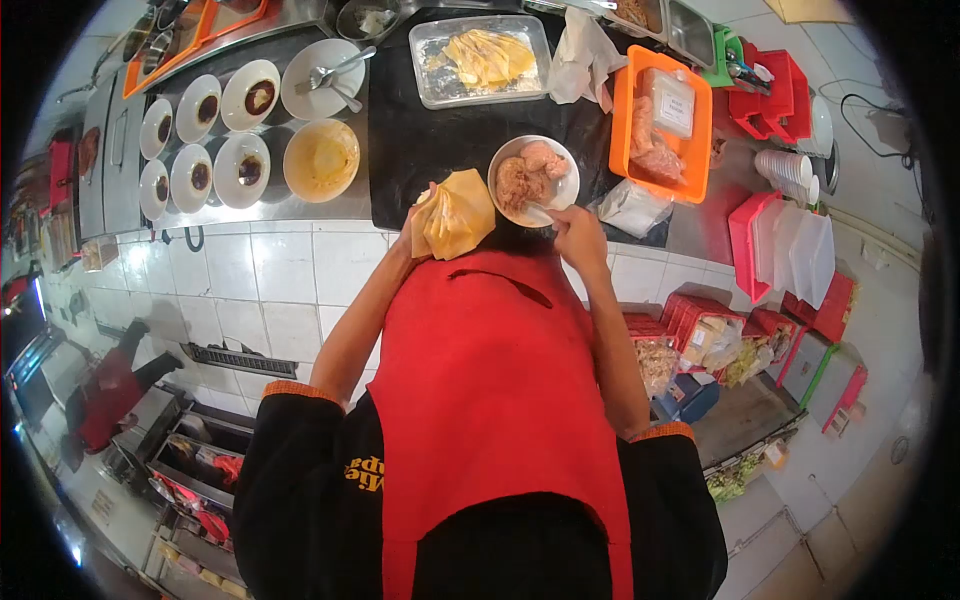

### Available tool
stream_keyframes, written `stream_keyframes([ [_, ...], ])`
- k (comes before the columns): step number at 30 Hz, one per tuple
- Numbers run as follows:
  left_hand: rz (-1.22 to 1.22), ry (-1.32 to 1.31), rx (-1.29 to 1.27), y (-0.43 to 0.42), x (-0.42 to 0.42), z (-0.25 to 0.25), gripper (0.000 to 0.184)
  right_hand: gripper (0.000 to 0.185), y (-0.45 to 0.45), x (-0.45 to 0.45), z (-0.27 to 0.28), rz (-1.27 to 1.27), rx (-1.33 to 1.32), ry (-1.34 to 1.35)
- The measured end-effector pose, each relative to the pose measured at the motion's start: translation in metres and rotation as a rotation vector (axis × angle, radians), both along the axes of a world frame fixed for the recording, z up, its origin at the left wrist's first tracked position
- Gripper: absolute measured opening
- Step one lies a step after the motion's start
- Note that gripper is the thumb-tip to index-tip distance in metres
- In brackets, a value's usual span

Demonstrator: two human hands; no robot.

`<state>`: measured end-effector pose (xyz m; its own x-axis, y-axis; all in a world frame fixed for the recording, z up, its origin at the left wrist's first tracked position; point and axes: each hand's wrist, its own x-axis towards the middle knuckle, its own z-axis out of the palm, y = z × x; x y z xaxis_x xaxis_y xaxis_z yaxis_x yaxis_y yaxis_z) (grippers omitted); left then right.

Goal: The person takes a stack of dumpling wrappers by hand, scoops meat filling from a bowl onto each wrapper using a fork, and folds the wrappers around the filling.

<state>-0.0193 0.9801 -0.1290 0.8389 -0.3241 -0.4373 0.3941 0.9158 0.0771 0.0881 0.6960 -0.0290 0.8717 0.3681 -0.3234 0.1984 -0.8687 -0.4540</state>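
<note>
A fanned stack of yellow dough wrappers [455,215] rests in my left hand [411,228], whose fingers are mostly hidden behind it. My right hand [580,238] is wrapped round the handle of a small pale utensil, a spoon or spatula [540,213], at the near rim of a white bowl [570,185]. Two lumps of ground meat filling [525,183] lie in that bowl, one browner and one pinker. Beyond it, a metal tray [430,75] carries more folded yellow wrappers [487,57].
Several white bowls with dark sauce [250,170] stand at the left, beside a yellow-stained bowl [320,160] and a bowl with cutlery [325,80]. An orange bin [703,130] with packed meat and a white plastic bag [583,55] are on the right. A person [105,400] stands far left.
</note>
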Motion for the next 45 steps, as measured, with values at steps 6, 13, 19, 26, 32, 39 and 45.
stream_keyframes([
  [6,-0.030,0.028,-0.025,0.004,0.009,0.007,0.062,0.032,-0.002,0.004,0.002,-0.081,0.150,0.095],
  [13,-0.021,0.011,0.004,0.010,0.016,0.006,0.065,0.026,0.010,0.003,0.007,-0.010,0.349,0.179],
  [19,-0.008,-0.003,0.035,0.009,0.019,0.020,0.065,0.022,0.013,0.010,0.003,0.075,0.310,0.136],
  [26,-0.017,0.005,0.128,0.010,0.019,0.044,0.066,0.023,0.011,0.026,0.044,-0.091,0.642,0.517],
  [32,0.002,-0.073,-0.021,0.001,0.039,0.099,0.066,0.026,0.057,0.027,0.095,-0.016,0.695,0.131],
  [39,0.091,-0.154,-0.124,0.002,0.057,0.138,0.065,0.021,0.048,0.047,0.092,0.062,0.823,-0.074],
  [45,0.057,-0.150,0.205,0.013,0.060,0.151,0.069,0.024,0.032,0.054,0.148,-0.030,0.910,0.297],
])
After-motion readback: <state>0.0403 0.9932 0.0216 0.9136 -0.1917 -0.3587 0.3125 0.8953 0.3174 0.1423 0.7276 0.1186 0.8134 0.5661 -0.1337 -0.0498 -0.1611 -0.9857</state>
